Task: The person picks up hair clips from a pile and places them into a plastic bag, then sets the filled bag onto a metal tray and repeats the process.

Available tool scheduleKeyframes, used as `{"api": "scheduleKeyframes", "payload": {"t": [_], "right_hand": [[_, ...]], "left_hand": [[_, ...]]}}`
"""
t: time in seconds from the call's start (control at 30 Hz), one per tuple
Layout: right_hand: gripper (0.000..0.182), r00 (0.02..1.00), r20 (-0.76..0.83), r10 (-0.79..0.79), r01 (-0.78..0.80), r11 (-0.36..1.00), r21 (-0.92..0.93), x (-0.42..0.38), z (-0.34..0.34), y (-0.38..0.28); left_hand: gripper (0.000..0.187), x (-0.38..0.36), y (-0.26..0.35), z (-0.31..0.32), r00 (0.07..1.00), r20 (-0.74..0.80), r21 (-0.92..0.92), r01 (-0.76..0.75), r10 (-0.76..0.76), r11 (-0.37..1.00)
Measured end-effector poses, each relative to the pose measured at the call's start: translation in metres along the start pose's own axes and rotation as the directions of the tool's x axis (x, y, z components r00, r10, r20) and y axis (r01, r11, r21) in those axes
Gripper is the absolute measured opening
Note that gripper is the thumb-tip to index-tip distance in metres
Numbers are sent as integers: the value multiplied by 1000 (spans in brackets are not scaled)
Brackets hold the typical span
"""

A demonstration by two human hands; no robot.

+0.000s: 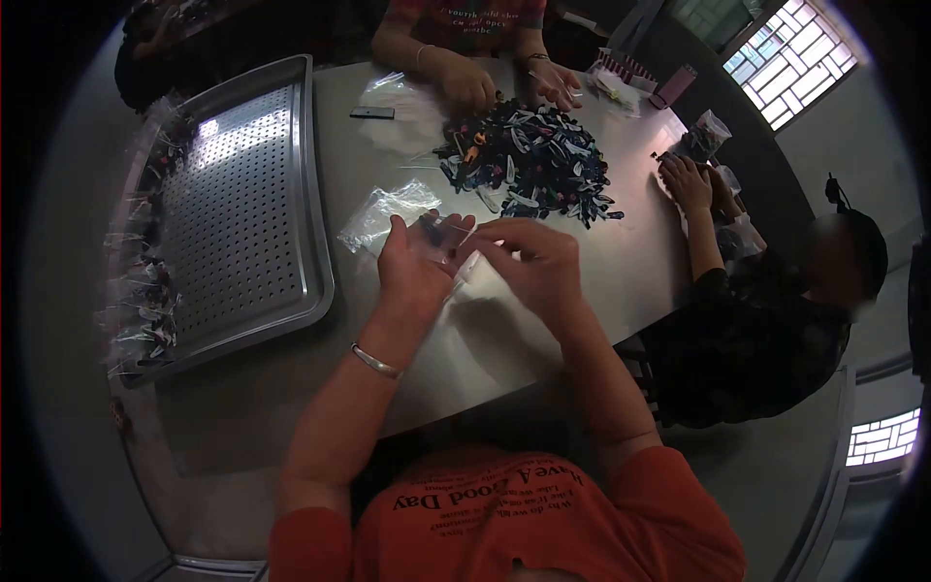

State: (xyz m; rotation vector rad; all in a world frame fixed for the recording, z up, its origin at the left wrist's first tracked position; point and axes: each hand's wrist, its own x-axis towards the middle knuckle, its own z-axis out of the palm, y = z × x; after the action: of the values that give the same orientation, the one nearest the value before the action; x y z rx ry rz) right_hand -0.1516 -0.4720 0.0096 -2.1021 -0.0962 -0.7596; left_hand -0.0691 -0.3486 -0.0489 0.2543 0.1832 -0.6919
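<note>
A small clear plastic bag (pixel 438 236) with something dark in it lies across the upturned palm of my left hand (pixel 415 260). Thumb and fingers of that hand curl up around its sides. My right hand (pixel 535 262) pinches at the bag's right edge, with thumb and forefinger together. Just beyond both hands is a heap of dark and white snap hair clips (pixel 533 160), with a few orange pieces among them. Flat clear plastic bags (pixel 393 209) lie on the table left of the heap.
A perforated metal tray (pixel 308 194) stands on the left, filled bags (pixel 145 301) along its far side. A person opposite (pixel 465 82) handles the heap; another person (pixel 689 184) works at right. A dark flat object (pixel 372 113), a pink bottle (pixel 674 85) and a clear tub (pixel 708 134) sit on the table.
</note>
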Motion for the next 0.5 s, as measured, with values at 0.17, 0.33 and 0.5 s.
{"api": "scheduleKeyframes", "payload": {"t": [0.17, 0.33, 0.5], "right_hand": [[11, 997, -46, 62, -76, 892, -446, 24, -45, 82], [14, 973, 116, 201, -57, 689, -722, 28, -46, 115], [11, 997, 21, 78, -53, 825, -562, 23, -48, 98]], "left_hand": [[51, -1, -1, 3, 999, 28, -4, -16, 16, 1000], [52, -4, -1, 8, 1000, 11, -13, 4, -4, 1000], [51, -4, -1, 8, 999, 43, -2, -7, 7, 1000]]}}
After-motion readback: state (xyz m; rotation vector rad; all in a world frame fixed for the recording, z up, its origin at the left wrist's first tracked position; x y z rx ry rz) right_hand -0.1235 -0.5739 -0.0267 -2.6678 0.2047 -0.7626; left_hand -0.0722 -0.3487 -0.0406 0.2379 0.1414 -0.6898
